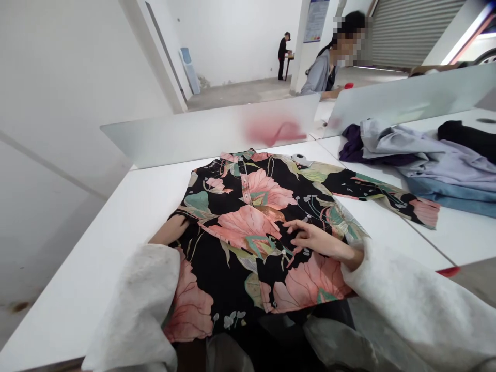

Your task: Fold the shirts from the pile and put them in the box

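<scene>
A black shirt [228, 258] printed with large pink flowers and green leaves lies front up before me, its collar at the far end. One sleeve [382, 194] stretches out to the right. My left hand [172, 231] reaches beneath the fabric at the shirt's left side, so its fingers are hidden. Over the shirt front, right of the middle, is my right hand [312, 240], with fingers apart and slightly bent. Its fingertips are at the cloth near the button placket; I cannot make out anything held in them.
Frosted dividers [186, 137] run along the back of the white table [89, 227]. A pile of lilac, purple, blue and black clothes [418, 150] lies at the right. Beyond the divider sits a person [320, 72]; another person [284, 54] stands far back at a small table.
</scene>
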A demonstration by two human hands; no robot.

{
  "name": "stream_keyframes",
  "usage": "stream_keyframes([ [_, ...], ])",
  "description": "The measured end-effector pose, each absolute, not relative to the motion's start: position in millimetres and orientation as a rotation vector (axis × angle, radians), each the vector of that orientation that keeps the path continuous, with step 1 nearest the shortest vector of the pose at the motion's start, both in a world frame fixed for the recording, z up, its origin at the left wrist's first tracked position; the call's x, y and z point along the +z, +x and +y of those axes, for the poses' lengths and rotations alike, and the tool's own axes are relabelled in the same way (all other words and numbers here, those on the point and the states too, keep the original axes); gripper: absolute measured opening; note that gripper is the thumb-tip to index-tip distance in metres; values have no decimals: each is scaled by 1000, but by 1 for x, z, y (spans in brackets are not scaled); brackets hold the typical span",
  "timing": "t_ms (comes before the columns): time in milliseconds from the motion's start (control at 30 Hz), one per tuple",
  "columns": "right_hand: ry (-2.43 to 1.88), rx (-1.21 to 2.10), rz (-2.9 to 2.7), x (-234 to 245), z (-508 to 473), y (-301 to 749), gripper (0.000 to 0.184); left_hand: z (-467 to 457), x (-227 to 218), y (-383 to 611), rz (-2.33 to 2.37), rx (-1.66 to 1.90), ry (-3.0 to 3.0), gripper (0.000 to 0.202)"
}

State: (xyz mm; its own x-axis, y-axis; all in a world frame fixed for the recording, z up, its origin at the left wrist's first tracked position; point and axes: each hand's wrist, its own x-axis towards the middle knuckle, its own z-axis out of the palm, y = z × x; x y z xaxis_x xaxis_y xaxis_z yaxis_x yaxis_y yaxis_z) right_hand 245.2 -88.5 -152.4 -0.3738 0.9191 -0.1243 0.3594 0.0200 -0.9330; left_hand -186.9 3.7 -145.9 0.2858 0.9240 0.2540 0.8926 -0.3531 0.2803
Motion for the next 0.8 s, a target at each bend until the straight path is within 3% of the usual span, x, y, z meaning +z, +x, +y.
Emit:
stream_keyframes([
  [133, -1230, 672, -2176, -145, -98, 243, 41, -5, -130, -198, 1786, 667, 2400, 32],
  [267, -988, 409, -2555, -150, -111, 224, 48, -7, -131, -181, 1708, 813, 2481, 41],
  [467, -769, 315, -2786, -172, -115, 216, 55, 0, -176, -165, 1651, 274, 2735, 58],
  [633, -795, 362, -2767, -169, -107, 218, 56, 6, -192, -176, 1678, 203, 2758, 60],
  [800, -1337, 230, -2503, -143, -70, 295, 46, 8, -194, -179, 1668, 275, 2743, 59],
])
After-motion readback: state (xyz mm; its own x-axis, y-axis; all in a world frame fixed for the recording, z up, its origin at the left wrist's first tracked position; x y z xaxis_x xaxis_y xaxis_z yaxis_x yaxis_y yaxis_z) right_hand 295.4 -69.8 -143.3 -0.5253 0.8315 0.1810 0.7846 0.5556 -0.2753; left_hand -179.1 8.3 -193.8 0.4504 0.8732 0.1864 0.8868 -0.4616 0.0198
